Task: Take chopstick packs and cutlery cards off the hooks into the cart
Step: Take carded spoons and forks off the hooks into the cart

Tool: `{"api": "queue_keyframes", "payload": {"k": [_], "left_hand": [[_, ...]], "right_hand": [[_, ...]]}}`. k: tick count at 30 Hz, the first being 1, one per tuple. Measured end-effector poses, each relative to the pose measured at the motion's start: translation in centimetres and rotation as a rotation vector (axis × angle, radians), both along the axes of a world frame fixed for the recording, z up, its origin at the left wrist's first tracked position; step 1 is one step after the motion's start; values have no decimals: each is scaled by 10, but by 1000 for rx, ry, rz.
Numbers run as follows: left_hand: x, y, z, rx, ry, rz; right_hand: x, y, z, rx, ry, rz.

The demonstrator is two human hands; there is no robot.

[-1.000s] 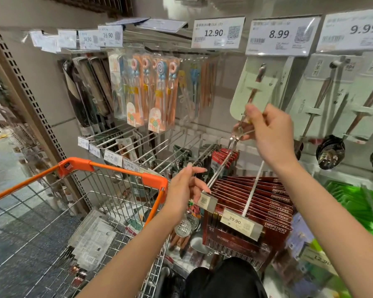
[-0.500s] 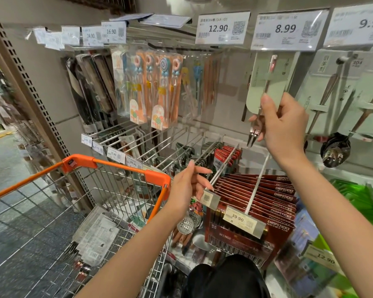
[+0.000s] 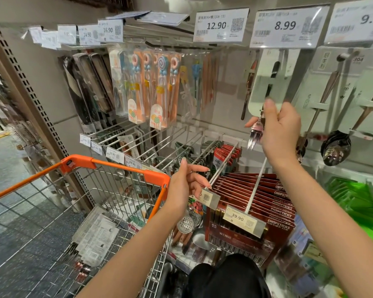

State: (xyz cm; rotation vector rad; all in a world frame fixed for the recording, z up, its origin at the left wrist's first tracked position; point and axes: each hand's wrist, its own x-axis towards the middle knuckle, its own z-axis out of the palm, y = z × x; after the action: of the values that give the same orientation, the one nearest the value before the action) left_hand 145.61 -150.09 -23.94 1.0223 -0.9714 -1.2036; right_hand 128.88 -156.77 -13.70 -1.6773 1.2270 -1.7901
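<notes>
Cutlery cards (image 3: 95,235) already lie in the cart (image 3: 116,166), nearest the camera at lower left. Just beyond, the left hand (image 3: 183,186) hovers beside the orange handle with fingers spread, holding nothing. Red chopstick packs (image 3: 256,196) hang in a row on the low hooks (price tags at their tips). Farthest up, the right hand (image 3: 280,132) grips the pale fork card (image 3: 267,89) by its lower edge, under the 8.99 tag (image 3: 289,26).

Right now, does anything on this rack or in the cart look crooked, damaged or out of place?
Nothing looks damaged or spilled. The fork card under the 8.99 tag hangs tilted, but only because the right hand grips its lower end. The cards in the cart lie in a loose, leaning stack.
</notes>
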Motion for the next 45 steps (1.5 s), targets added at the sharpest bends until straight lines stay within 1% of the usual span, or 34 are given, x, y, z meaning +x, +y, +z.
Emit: {"api": "queue_keyframes", "payload": {"k": [4, 10, 12, 13, 14, 16, 17, 19, 20, 22, 24, 25, 27, 29, 31, 34, 38, 42, 45], "left_hand": [[-1, 0, 0, 0, -5, 0], [0, -1, -1, 0, -20, 4], [0, -1, -1, 10, -25, 8], [0, -1, -1, 20, -26, 9], [0, -1, -1, 29, -27, 9], [0, -1, 0, 43, -39, 13], [2, -2, 1, 55, -55, 19], [8, -6, 5, 111, -69, 47], [13, -9, 6, 165, -39, 72], [25, -14, 11, 284, 93, 151], [39, -15, 17, 340, 227, 248], [47, -14, 21, 340, 263, 285], [65, -9, 27, 321, 257, 330], [88, 1, 26, 313, 166, 365], [113, 15, 18, 313, 32, 378], [150, 43, -5, 355, -114, 406], [195, 81, -41, 473, -203, 458], [233, 118, -78, 573, -280, 501], [249, 139, -105, 643, -459, 529]], "right_hand": [[-3, -21, 14, 136, -75, -10], [-9, -44, 17, 259, 3, -164], [-10, -52, 18, 370, 12, -188], [-9, -56, 18, 459, 7, -185], [-8, -57, 16, 561, 2, -163], [-5, -50, 9, 746, 42, -53], [-2, -45, 3, 796, 74, 15], [4, -31, -12, 809, 131, 125], [7, -24, -17, 829, 160, 175], [14, -11, -23, 938, 218, 300], [26, 2, -20, 1043, 326, 445], [34, 8, -17, 1057, 381, 511], [52, 20, -11, 1026, 443, 614], [75, 32, -7, 963, 468, 697], [102, 40, -4, 912, 478, 773], [144, 50, -6, 879, 511, 864], [195, 61, -18, 891, 565, 954], [249, 68, -45, 889, 696, 1021], [285, 69, -72, 821, 866, 1003]]}}
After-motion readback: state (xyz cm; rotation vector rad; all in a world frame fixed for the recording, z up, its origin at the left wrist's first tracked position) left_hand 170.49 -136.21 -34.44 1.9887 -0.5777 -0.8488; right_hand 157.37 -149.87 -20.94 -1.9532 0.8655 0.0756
